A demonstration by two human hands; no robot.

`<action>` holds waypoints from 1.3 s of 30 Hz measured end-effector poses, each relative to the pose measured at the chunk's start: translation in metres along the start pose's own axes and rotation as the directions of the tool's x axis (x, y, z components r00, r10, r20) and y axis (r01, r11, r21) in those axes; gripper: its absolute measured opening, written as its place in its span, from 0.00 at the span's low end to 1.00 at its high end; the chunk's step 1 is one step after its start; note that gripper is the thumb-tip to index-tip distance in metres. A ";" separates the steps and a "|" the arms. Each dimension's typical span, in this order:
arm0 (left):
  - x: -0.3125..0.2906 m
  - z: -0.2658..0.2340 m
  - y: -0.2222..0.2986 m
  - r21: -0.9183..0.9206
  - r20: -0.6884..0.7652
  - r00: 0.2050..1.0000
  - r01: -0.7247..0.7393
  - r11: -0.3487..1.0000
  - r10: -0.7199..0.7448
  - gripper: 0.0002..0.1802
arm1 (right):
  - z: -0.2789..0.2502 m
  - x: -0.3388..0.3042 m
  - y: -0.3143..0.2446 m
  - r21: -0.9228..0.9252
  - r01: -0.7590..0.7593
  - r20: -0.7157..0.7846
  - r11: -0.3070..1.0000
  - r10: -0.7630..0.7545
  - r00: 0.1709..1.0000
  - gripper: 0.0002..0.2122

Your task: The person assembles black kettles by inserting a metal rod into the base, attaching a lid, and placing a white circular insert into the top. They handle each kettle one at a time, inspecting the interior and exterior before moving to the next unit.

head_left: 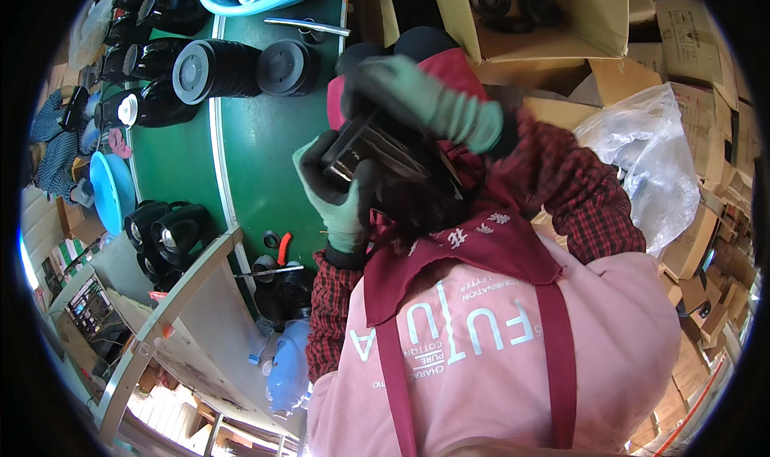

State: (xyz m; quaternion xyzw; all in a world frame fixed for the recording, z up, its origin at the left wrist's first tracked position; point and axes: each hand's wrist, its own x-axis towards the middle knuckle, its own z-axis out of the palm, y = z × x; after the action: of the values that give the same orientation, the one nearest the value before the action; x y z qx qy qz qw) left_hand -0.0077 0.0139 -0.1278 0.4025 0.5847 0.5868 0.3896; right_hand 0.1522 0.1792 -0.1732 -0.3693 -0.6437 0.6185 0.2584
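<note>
My left hand (341, 196), in a green knit glove with dark palm and fingers, is closed around the edge of a boxy black plastic housing (393, 154). This part is tilted over my lap against the dark red apron, its edge glossy and its lower side lost in shadow. Across its upper end lies my right hand (409, 96), gloved the same way. Motion smears its fingers, so whether they grip anything does not show.
A green worktop (273, 152) bears black ribbed round containers (210, 70), several glossy black housings (164, 104), a metal rod (307, 26) and a light blue basin (269, 8). Right of me stand an open cardboard box (553, 48) with black round parts and a clear plastic bag (642, 160).
</note>
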 end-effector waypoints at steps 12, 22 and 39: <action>-0.002 0.006 0.074 0.158 0.086 0.981 -0.187 0.970 0.175 0.41 | 0.009 -0.024 -0.032 0.553 0.128 0.099 0.823 -0.218 0.971 0.16; -0.007 0.003 0.061 0.339 0.131 0.928 -0.374 0.864 0.350 0.38 | 0.012 -0.056 -0.054 -0.128 0.476 -0.109 0.870 -0.490 0.865 0.17; 0.001 0.011 0.071 -0.093 0.237 0.943 0.261 0.961 -0.233 0.54 | -0.031 -0.097 -0.059 0.063 0.497 0.149 0.865 -0.501 0.853 0.41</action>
State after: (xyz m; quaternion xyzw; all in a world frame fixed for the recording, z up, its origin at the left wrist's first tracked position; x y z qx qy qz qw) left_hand 0.0032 0.0184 -0.0573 0.3644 0.5457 0.5193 0.5475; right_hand 0.2249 0.1234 -0.1001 -0.1360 -0.7290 0.5653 0.3613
